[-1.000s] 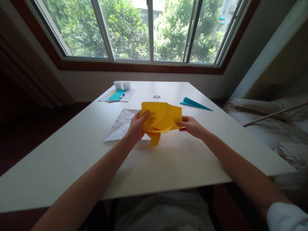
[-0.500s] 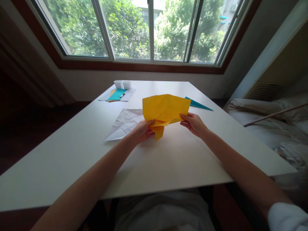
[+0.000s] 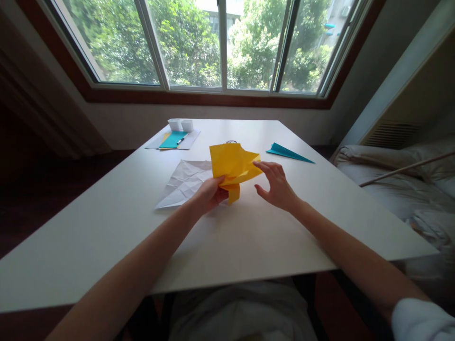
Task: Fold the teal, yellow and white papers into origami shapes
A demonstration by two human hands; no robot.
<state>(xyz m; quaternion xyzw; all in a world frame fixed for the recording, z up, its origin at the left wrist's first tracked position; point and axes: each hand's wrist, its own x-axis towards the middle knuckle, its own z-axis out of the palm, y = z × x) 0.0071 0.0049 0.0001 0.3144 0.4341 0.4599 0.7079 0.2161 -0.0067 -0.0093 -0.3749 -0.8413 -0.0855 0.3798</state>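
While left hand (image 3: 209,194) pinches yellow paper (image 3: 231,163), right hand (image 3: 275,187) hovers.

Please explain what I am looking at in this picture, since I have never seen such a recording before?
This is one view from a camera worn on a person's head, looking down at their own bare arms over a white table. The left hand pinches a creased yellow paper sheet at its lower edge. The right hand is open, fingertips at the sheet's right corner. On the table lie a crumpled white paper sheet, a folded teal paper plane, and farther off a flat teal paper with a pen.
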